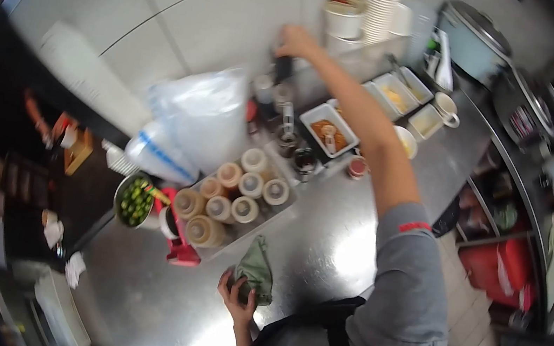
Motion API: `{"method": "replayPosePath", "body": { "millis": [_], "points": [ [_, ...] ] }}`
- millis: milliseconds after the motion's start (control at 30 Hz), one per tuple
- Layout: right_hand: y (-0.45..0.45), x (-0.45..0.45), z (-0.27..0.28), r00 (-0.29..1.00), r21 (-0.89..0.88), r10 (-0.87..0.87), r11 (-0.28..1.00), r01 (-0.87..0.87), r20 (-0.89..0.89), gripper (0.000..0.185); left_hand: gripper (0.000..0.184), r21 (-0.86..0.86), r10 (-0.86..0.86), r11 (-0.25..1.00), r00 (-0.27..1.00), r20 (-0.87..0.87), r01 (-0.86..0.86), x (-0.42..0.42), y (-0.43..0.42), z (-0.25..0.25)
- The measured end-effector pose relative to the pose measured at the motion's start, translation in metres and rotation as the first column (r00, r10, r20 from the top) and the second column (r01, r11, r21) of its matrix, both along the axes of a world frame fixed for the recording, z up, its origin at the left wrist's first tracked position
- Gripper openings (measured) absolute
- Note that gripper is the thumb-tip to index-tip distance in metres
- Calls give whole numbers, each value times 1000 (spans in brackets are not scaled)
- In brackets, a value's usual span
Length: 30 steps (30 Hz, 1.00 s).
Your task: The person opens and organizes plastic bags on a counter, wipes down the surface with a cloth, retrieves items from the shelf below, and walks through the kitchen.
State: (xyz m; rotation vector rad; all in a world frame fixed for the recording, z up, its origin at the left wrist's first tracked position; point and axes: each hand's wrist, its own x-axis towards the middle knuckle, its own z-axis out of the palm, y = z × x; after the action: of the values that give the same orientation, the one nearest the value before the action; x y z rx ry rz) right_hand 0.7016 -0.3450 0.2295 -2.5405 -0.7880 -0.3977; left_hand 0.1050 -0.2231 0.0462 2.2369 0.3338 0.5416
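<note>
My left hand (pixel 238 298) is closed around a bunched green cloth (pixel 256 269) at the near side of the steel counter. Stretched toward the back wall, my right hand (pixel 298 40) grips the top of a dark cylindrical object (pixel 282 69). That object is blurred and its exact kind does not show. Below it stand small jars (pixel 264 90) and a glass container with a spoon (pixel 287 139). A white tray of orange-brown powder (pixel 329 132) with a scoop lies beneath my right forearm.
A tub of several squeeze bottles (pixel 250 185) stands mid-counter. Left of it are a bowl of green pieces (pixel 135 202), a red-handled item (pixel 182 253) and a clear plastic bag (pixel 199 120). Stacked paper cups (pixel 379 10), ingredient trays (pixel 393 94) and a pale rice cooker (pixel 472 45) line the back right.
</note>
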Motion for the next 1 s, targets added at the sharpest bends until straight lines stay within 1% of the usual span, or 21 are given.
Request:
{"method": "replayPosePath", "body": {
  "millis": [33,67,100,200,333,400,500,533,567,600,633,667,700,733,767,800,833,867,900,933,1000],
  "points": [
    [3,-2,-7,1000,-56,-14,998,13,-23,48,30,-2,-12,1000,1000,12,12,0,0,-1],
    [6,-12,-1,986,-148,-55,989,31,-160,49,30,0,-28,1000,1000,12,28,0,0,-1],
    [11,-18,-2,971,-141,-143,983,116,-194,53,31,2,-32,999,999,12,32,-1,-1,-2],
    [15,-34,7,938,-267,-180,959,99,-297,53,32,-1,-23,1000,1000,13,23,2,-3,-2],
    [25,-32,-7,933,-435,-286,884,168,-220,57,40,1,-7,1000,1000,0,7,0,-2,-5],
    [31,-28,-14,941,-487,-306,850,202,-144,62,45,144,-32,989,999,-9,33,6,-7,8],
    [30,-23,-6,935,-586,-278,804,101,-221,60,49,337,-94,932,987,-130,133,18,-16,17],
    [24,-31,-3,953,-520,-259,842,144,-155,53,49,389,-111,904,976,-188,177,20,-22,18],
    [15,-41,2,965,-444,-246,877,184,-86,45,45,280,-100,950,985,-144,137,25,-27,3],
    [6,-52,8,971,-361,-238,907,217,-15,38,44,235,-174,951,975,-138,203,31,-37,-1],
    [-6,-70,9,984,-104,-170,979,175,54,29,44,189,-242,946,961,-133,264,35,-51,-1],
    [-24,-94,9,983,159,-123,982,101,139,21,45,208,-364,896,917,-162,392,38,-66,1],
    [-44,-119,16,964,406,-106,914,-1,242,15,45,142,-463,855,858,-223,499,39,-83,11],
    [-63,-176,28,973,504,-73,863,-49,219,16,45,126,-482,852,855,-193,509,41,-90,20],
    [-77,-218,11,970,484,-18,869,-103,241,18,46,110,-501,847,849,-166,521,40,-96,29],
    [-85,-273,-13,1000,378,-7,926,0,16,23,46,93,-521,840,842,-138,535,36,-98,33],
    [-92,-316,-62,985,353,154,920,-170,74,26,47,209,-466,848,873,-141,487,28,-88,34],
    [-98,-360,-88,911,-41,254,959,-282,-326,29,46,240,-384,887,918,-97,396,19,-78,45],
    [-94,-417,-156,988,-32,128,991,-131,-87,45,45,260,-295,919,954,-51,298,9,-69,57],
    [-92,-461,-190,940,-41,86,994,-106,-331,62,43,233,-229,945,973,-28,229,-3,-62,65],
    [-69,-519,-223,978,195,208,960,-200,-21,60,40,206,-145,968,989,-15,145,-25,-47,74]
  ]
}}
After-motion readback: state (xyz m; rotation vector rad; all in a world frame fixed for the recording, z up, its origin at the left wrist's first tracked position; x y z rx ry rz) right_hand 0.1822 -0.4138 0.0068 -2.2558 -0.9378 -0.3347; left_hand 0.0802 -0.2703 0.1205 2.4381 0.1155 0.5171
